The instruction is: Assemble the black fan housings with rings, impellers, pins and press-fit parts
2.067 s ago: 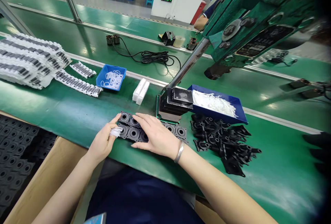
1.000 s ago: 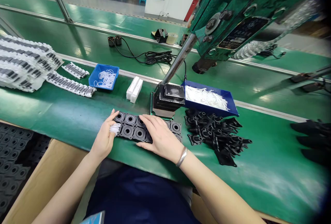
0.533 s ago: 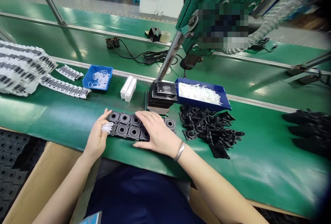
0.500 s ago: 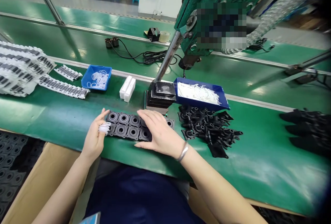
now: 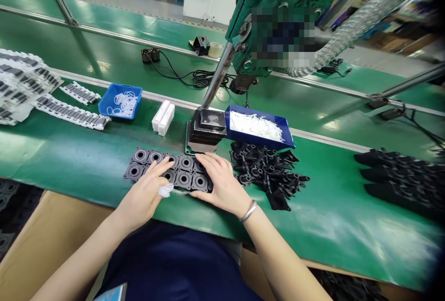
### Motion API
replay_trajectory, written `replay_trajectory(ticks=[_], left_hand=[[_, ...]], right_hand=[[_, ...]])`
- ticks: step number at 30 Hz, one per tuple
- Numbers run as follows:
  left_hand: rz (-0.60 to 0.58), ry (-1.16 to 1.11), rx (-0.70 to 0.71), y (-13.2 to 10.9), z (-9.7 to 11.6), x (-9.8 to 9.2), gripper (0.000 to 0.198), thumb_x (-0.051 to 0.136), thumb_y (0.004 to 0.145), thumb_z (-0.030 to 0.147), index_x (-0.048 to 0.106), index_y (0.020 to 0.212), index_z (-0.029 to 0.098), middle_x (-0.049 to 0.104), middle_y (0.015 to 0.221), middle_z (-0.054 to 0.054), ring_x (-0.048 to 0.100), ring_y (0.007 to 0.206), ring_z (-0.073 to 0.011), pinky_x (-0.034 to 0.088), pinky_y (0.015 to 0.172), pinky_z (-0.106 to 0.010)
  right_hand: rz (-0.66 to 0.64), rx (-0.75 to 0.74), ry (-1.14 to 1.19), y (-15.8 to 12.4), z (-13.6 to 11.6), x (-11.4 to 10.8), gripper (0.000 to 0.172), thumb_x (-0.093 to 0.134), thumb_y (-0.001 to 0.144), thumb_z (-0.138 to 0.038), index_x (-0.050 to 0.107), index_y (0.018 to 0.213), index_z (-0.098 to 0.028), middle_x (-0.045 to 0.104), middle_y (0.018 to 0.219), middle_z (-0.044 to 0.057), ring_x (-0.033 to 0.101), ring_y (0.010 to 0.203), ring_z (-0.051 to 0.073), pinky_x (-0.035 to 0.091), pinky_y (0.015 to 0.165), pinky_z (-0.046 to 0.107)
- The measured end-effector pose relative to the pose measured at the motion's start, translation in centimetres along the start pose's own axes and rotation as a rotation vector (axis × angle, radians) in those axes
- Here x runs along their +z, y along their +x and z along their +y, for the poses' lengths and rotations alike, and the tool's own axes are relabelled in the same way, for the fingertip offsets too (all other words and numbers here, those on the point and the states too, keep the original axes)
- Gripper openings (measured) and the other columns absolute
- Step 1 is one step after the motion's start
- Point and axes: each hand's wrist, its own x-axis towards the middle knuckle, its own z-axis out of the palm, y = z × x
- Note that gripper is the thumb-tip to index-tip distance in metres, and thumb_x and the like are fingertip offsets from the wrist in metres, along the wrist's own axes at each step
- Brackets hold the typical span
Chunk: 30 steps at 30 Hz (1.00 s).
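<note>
Two rows of black square parts [image 5: 183, 179] with round holes lie on the green bench, and white rings [image 5: 156, 156] show on two in the far row. My left hand [image 5: 148, 194] reaches over the near row, its forefinger stretched across the parts. Its other fingers are closed round a bunch of white rings [image 5: 166, 190], partly hidden. My right hand [image 5: 222, 185] lies over the right end of the rows. Its fingers are along the far side and its thumb at the near side, spread apart. Parts under both hands are hidden.
Behind the rows stands a green press [image 5: 207, 127]. A blue tray of white rings [image 5: 120, 101] and a white block [image 5: 163, 118] are left of it. Right are a dark blue tray of white strips [image 5: 259, 127] and a pile of black parts [image 5: 271, 171].
My left hand has moved right, from the left end of the rows to over their near middle. My right hand has slid right along the rows. The view has shifted slightly.
</note>
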Motion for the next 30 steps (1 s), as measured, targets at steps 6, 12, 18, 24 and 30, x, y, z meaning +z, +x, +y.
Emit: replay_trajectory(ticks=[6,12,18,24,30], left_hand=[[0.112,-0.079,-0.098,0.6,2.2,0.2,0.027,0.044,0.092,0.005,0.058,0.111,0.019,0.064,0.128,-0.013,0.057,0.125,-0.0216,0.049,0.105,-0.038],[0.151,-0.213,-0.316,1.4,3.1,0.4,0.025,0.049,0.089,0.007,0.065,0.101,0.022,0.073,0.095,-0.003,0.069,0.090,-0.0167,0.055,0.079,-0.028],[0.205,-0.220,-0.402,1.0,3.0,1.3,0.024,0.054,0.084,0.009,0.068,0.100,0.021,0.074,0.088,-0.001,0.070,0.072,-0.0143,0.055,0.062,-0.023],[0.299,-0.107,-0.271,0.5,2.6,0.3,0.024,0.056,0.087,0.010,0.070,0.102,0.023,0.075,0.092,-0.002,0.071,0.086,-0.0167,0.058,0.076,-0.026],[0.349,-0.033,-0.160,0.5,2.1,-0.2,0.024,0.057,0.090,0.010,0.067,0.109,0.023,0.075,0.093,-0.002,0.072,0.085,-0.0147,0.059,0.077,-0.023]], right_hand=[[0.000,-0.013,0.006,-0.4,0.3,-0.2,0.094,0.063,0.080,-0.069,0.031,0.150,-0.016,0.048,0.147,0.016,0.036,0.139,0.034,0.032,0.113,0.054],[0.160,-0.034,0.198,0.0,-2.1,-2.5,0.068,0.063,0.086,-0.058,0.044,0.141,-0.021,0.050,0.141,0.016,0.043,0.134,0.031,0.037,0.111,0.052],[0.085,-0.011,0.614,1.9,-4.8,-2.5,0.012,0.064,0.092,-0.033,0.067,0.093,-0.022,0.061,0.101,0.006,0.060,0.101,0.018,0.050,0.091,0.034],[-0.018,0.024,0.745,2.9,-4.9,-1.7,0.011,0.067,0.090,-0.033,0.070,0.094,-0.023,0.061,0.101,0.005,0.060,0.099,0.017,0.050,0.092,0.033],[-0.084,0.006,0.823,3.6,-5.3,-1.6,0.013,0.067,0.090,-0.035,0.071,0.092,-0.022,0.061,0.102,0.005,0.060,0.099,0.016,0.051,0.093,0.033]])
